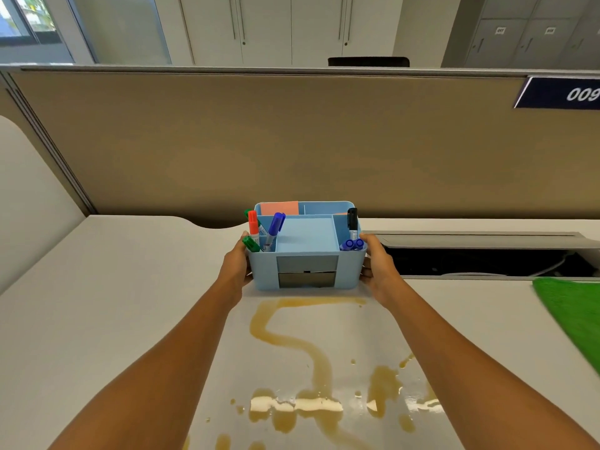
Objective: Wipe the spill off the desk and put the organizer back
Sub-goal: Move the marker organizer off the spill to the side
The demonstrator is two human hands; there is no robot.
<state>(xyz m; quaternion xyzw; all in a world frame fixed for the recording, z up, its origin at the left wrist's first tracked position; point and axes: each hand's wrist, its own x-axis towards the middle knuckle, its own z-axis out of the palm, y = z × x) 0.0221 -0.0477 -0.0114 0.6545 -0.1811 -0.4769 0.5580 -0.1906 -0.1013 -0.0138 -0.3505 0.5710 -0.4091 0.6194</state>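
Observation:
A light blue desk organizer (305, 245) with several markers, an orange note pad and two small grey drawers stands at the middle of the white desk (113, 303). My left hand (235, 269) grips its left side and my right hand (378, 267) grips its right side. A brown liquid spill (311, 362) runs from the organizer's front edge toward me and spreads into puddles near the desk's front. A green cloth (574, 316) lies at the right edge of the desk, apart from both hands.
A tan partition wall (292, 141) rises behind the desk. An open cable tray (480, 258) with wires sits in the desk just right of the organizer. A curved cutout (217, 224) marks the desk's back edge on the left.

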